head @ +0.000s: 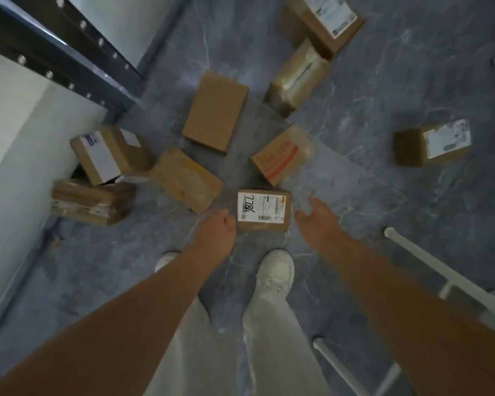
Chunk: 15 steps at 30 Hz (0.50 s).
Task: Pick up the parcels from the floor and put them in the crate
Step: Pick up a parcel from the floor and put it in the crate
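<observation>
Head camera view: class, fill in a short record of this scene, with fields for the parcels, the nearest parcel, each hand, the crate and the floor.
parcels on floor: nine cardboard boxes, scattered
nearest parcel: labelled parcel, lying flat just ahead of the white shoes
left hand: fingers curled at the parcel's left edge; contact unclear
right hand: open, just right of the parcel, not touching it
crate: not in view
floor: grey marbled surface

The person wears pale off-white trousers (272,338), white lace-up trainers (275,272), and no sleeves over the forearms (143,304).
</observation>
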Each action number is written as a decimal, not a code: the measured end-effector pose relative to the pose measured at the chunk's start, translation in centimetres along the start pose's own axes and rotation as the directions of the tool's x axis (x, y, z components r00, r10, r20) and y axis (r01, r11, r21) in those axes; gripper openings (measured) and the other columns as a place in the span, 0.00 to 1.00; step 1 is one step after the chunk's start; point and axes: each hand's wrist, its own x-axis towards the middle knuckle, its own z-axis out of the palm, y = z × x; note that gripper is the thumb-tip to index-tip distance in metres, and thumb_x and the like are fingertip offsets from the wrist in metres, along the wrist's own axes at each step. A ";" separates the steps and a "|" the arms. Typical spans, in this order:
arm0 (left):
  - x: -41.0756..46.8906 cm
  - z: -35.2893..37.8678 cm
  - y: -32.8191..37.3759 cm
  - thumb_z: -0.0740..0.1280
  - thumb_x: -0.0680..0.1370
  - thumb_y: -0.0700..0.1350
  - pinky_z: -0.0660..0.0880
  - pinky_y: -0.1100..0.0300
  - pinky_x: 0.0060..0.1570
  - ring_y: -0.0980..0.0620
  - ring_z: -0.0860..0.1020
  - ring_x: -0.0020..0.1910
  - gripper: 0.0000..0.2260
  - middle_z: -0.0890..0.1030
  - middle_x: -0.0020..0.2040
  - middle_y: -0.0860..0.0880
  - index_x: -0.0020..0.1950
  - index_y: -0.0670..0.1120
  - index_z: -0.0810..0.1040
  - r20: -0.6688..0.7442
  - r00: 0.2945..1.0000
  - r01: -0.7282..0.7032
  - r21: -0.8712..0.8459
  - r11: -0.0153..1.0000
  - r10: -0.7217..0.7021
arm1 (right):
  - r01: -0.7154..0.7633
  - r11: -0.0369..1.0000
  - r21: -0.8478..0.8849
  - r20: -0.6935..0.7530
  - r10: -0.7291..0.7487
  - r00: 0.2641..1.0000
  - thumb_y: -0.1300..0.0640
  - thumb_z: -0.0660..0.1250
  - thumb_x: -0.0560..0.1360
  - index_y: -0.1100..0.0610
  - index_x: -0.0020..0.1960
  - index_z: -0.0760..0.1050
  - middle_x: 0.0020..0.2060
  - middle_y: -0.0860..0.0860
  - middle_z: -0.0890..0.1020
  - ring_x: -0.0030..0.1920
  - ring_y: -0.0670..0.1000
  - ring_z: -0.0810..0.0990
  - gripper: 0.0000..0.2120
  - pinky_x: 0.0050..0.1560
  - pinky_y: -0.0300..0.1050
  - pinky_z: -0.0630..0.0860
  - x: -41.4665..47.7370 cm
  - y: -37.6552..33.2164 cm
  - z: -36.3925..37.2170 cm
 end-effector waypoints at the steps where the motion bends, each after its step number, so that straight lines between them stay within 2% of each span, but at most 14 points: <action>1: 1.3 1.0 -0.6 0.53 0.84 0.41 0.69 0.53 0.57 0.38 0.74 0.61 0.14 0.77 0.62 0.35 0.61 0.35 0.74 0.005 1.000 0.018 -0.026 0.999 -0.018 | -0.023 0.999 0.030 0.011 0.022 1.000 0.52 0.59 0.83 0.63 0.74 0.64 0.71 0.61 0.70 0.69 0.59 0.71 0.23 0.65 0.48 0.68 1.2 0.6 1.1; 4: 5.6 3.8 -2.2 0.54 0.84 0.41 0.67 0.63 0.51 0.46 0.72 0.62 0.16 0.73 0.68 0.42 0.69 0.40 0.71 0.055 0.996 0.080 -0.205 0.976 -0.070 | -0.130 0.989 0.070 0.078 0.124 0.989 0.51 0.55 0.84 0.62 0.77 0.60 0.74 0.59 0.67 0.73 0.58 0.67 0.24 0.68 0.44 0.64 4.8 2.5 4.0; 6: 7.8 5.8 -2.6 0.55 0.82 0.41 0.70 0.67 0.45 0.50 0.74 0.60 0.17 0.76 0.67 0.47 0.69 0.44 0.73 0.096 0.993 0.096 -0.324 0.941 -0.068 | -0.138 0.974 0.181 0.093 0.123 0.988 0.47 0.51 0.84 0.62 0.75 0.64 0.71 0.59 0.71 0.70 0.58 0.71 0.26 0.69 0.47 0.66 6.2 3.1 6.0; 7: 8.7 6.6 -2.9 0.56 0.80 0.41 0.72 0.65 0.48 0.50 0.76 0.59 0.17 0.79 0.64 0.47 0.67 0.46 0.75 0.104 0.993 0.089 -0.377 0.922 -0.053 | -0.124 0.964 0.237 0.110 0.101 0.989 0.45 0.49 0.84 0.61 0.73 0.67 0.68 0.58 0.75 0.67 0.57 0.74 0.26 0.68 0.49 0.69 7.0 3.4 6.8; 9: 9.5 7.6 -3.6 0.56 0.77 0.41 0.75 0.55 0.59 0.49 0.79 0.58 0.19 0.82 0.59 0.48 0.65 0.48 0.76 0.099 0.994 0.092 -0.452 0.887 -0.053 | -0.127 0.928 0.351 0.136 0.084 0.987 0.43 0.48 0.84 0.60 0.70 0.70 0.63 0.54 0.78 0.63 0.54 0.77 0.26 0.66 0.49 0.71 7.7 3.5 7.9; 11: 8.8 7.7 -3.9 0.55 0.77 0.41 0.75 0.53 0.60 0.50 0.80 0.57 0.19 0.82 0.57 0.50 0.64 0.49 0.76 0.119 0.990 0.130 -0.507 0.852 -0.080 | -0.167 0.896 0.411 0.164 0.107 0.981 0.43 0.46 0.84 0.57 0.67 0.72 0.57 0.50 0.77 0.59 0.50 0.75 0.25 0.62 0.46 0.67 6.9 2.9 7.4; 13: 6.9 6.9 -3.5 0.55 0.79 0.41 0.75 0.57 0.53 0.52 0.80 0.54 0.16 0.83 0.55 0.50 0.63 0.49 0.77 0.130 0.987 0.153 -0.542 0.827 -0.097 | -0.224 0.861 0.457 0.201 0.145 0.969 0.43 0.46 0.85 0.54 0.62 0.74 0.51 0.51 0.76 0.54 0.49 0.72 0.22 0.59 0.46 0.65 5.4 2.7 6.3; 15: 4.1 5.5 -2.7 0.56 0.80 0.40 0.72 0.63 0.43 0.56 0.79 0.48 0.13 0.83 0.49 0.53 0.56 0.50 0.78 0.123 0.987 0.156 -0.576 0.802 -0.104 | -0.230 0.851 0.472 0.201 0.150 0.968 0.43 0.47 0.84 0.52 0.56 0.73 0.49 0.50 0.76 0.53 0.49 0.73 0.19 0.59 0.45 0.66 3.0 2.3 4.7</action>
